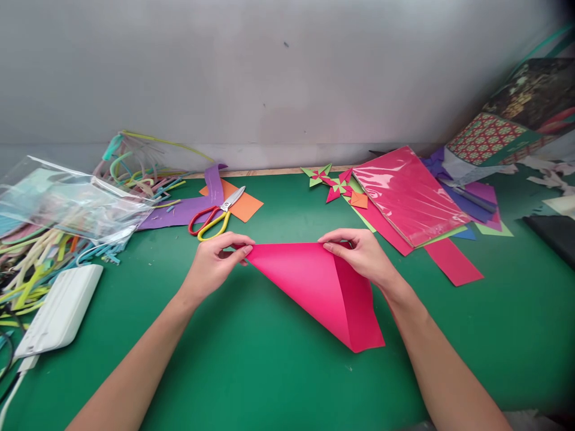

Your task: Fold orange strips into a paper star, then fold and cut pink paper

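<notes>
Green worktop [269, 383] lies under folded-over crimson paper [305, 281]; left hand [213, 263] pinches its left tip, right hand [366, 254] its far edge, which runs left-right between them.

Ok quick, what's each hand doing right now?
Left hand: closed, pinching the left corner of the pink paper.
Right hand: closed, pinching the same paper's top edge.

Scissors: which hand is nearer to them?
Left. The left hand is just on the near side of the scissors; the right hand is farther off to their right, pinching the pink sheet.
</notes>
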{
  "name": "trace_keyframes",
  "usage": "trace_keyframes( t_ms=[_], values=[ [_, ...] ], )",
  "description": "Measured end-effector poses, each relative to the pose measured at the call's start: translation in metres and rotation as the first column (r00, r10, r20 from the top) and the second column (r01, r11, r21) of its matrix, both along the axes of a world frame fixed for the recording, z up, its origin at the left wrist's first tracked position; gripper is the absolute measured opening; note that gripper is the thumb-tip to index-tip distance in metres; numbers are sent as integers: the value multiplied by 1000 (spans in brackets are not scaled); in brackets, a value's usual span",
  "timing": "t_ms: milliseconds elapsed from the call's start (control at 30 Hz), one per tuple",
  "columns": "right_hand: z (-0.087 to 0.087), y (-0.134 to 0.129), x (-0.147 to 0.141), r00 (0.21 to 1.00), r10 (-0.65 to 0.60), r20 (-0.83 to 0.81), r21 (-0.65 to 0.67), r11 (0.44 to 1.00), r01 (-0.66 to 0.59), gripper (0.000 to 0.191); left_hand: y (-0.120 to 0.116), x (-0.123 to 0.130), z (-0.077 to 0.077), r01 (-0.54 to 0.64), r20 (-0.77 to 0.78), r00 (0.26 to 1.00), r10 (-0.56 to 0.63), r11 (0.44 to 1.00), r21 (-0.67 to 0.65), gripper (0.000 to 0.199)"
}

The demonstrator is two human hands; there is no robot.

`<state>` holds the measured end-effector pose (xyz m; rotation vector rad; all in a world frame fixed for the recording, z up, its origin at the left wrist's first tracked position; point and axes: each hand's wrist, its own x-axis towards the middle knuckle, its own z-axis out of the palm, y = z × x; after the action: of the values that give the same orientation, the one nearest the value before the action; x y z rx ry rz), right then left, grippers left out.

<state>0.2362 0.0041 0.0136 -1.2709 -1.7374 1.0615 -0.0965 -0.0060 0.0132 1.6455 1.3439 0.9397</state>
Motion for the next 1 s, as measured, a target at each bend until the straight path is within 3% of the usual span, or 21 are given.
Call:
trace_keyframes(
  t_ms=[1000],
  values=[
    [5,-2,2,1000,13,5,-17,1000,-12,20,-1,-2,3,20,50,999,-20,1000,8,20]
  ],
)
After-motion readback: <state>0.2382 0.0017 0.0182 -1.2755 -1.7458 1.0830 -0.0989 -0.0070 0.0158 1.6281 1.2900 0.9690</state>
